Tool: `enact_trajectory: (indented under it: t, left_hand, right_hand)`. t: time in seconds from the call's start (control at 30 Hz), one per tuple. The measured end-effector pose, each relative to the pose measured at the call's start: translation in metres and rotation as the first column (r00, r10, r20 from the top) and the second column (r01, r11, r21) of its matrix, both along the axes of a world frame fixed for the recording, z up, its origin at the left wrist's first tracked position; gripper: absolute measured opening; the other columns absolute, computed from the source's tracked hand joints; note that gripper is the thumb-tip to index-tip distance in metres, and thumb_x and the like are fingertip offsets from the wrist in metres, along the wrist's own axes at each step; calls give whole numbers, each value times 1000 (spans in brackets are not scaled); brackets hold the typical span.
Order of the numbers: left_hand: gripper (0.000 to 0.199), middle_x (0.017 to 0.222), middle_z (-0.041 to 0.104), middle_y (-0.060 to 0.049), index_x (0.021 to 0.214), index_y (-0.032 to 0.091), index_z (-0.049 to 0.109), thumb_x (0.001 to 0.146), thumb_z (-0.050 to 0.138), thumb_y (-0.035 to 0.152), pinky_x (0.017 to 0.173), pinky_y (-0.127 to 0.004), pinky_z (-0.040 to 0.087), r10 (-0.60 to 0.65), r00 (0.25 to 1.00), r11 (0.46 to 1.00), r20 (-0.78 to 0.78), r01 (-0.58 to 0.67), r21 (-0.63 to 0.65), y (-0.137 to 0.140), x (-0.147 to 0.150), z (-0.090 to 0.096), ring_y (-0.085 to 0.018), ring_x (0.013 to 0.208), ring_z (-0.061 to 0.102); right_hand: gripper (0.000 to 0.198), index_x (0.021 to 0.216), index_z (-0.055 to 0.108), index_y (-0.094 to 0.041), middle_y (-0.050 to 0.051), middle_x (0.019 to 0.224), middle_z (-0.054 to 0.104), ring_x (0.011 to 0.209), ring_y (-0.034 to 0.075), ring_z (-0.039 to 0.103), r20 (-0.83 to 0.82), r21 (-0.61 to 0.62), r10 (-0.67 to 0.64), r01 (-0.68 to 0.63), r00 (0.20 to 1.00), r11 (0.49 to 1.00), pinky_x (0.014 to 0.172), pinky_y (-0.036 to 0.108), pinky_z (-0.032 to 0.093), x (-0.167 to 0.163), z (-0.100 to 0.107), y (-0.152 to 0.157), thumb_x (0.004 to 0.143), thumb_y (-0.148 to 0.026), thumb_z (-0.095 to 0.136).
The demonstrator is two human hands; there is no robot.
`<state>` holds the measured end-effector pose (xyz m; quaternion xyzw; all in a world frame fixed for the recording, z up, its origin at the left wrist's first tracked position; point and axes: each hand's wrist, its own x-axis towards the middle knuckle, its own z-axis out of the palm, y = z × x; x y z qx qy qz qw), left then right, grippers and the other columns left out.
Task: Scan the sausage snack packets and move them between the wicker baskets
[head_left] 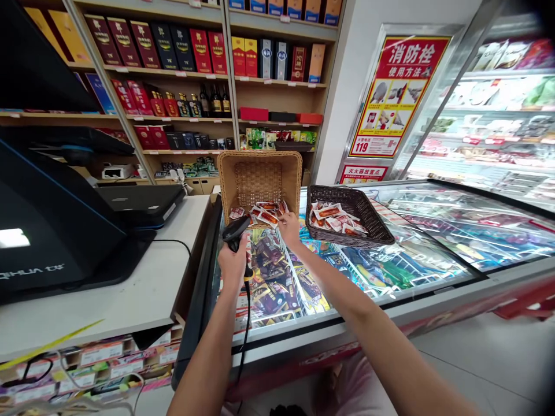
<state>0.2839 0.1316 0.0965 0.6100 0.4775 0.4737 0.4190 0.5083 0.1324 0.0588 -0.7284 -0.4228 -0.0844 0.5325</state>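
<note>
Over a glass-topped freezer [498,279], the left hand [233,263] wraps a black pistol-shaped scanner [236,230]; at its two o'clock, the right hand [289,228] touches red-and-white plastic packets [267,218], pinch unclear.

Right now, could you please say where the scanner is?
In the head view, left of centre, the scanner is in the left hand, by the tan basket.

I see a mostly black scanner [236,230] with yellow trim, a tan woven basket [258,178], a dark brown woven basket [376,222], reddish-brown snacks [269,218] in white wrappers [335,224] with red print. White counter [143,283]; wall poster [396,95] red and yellow, white-lettered up top; shelf boxes [145,45] maroon, navy, red.
</note>
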Motion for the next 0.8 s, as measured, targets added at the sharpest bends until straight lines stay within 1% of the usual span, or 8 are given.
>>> enact_trajectory:
  t: [0.07,0.13,0.23,0.33,0.4,0.53,0.63,0.8]
  left_hand:
    - [48,53,63,-2,77,20,62,80,66,69,49,-30,47,-53,999,999,-5,53,9,-1,2,-1,-21,47,62]
    - [49,53,63,-2,75,21,59,78,67,70,48,-29,46,-159,987,987,-22,159,25,-5,4,-2,-20,46,62]
    - [50,53,63,-2,74,22,57,77,69,70,46,-27,44,-336,938,939,-87,341,50,-13,8,-2,-20,46,61]
    - [51,53,63,-2,73,22,57,78,68,71,47,-27,44,-413,898,902,-153,426,66,-21,11,-2,-19,47,62]
    - [52,53,64,-2,74,21,57,78,68,72,47,-27,45,-429,889,895,-162,442,55,-23,13,-3,-19,47,62]
    - [54,53,64,-1,77,21,58,76,69,74,47,-28,46,-436,889,896,-140,443,21,-24,14,-3,-19,46,61]
    - [55,53,63,-1,77,21,58,76,69,74,46,-28,45,-439,888,895,-137,446,23,-25,14,-4,-19,45,60]
    - [54,53,64,-2,72,21,58,77,68,73,47,-28,45,-460,867,878,-191,476,50,-28,15,-4,-19,45,60]
  right_hand:
    - [21,84,75,-18,9,100,68,82,19,66,2,68,25,-25,1000,997,81,33,58,6,2,-30,84,-11,56]
    - [19,84,75,-19,8,99,69,78,17,66,-1,141,30,-30,1000,990,77,33,60,9,3,-63,84,-13,57]
    - [15,84,75,-20,7,96,70,79,18,68,-12,224,-30,32,999,974,75,33,62,8,1,-107,84,-17,60]
    - [12,82,74,-20,7,93,71,82,19,69,-38,293,-121,127,992,948,75,33,62,5,-7,-135,84,-21,62]
    - [11,80,73,-20,7,90,71,80,19,68,-75,323,-156,172,985,931,73,33,61,4,-12,-143,84,-22,63]
    - [10,77,72,-20,7,88,71,78,19,69,-144,352,-167,208,975,912,73,32,61,5,-14,-143,80,-19,62]
    - [11,77,72,-20,6,87,72,79,19,69,-157,319,-180,222,971,921,76,33,61,4,-10,-143,79,-17,62]
    - [13,77,71,-21,6,89,72,80,19,70,-165,270,-176,216,970,938,77,33,60,2,-5,-146,80,-15,60]
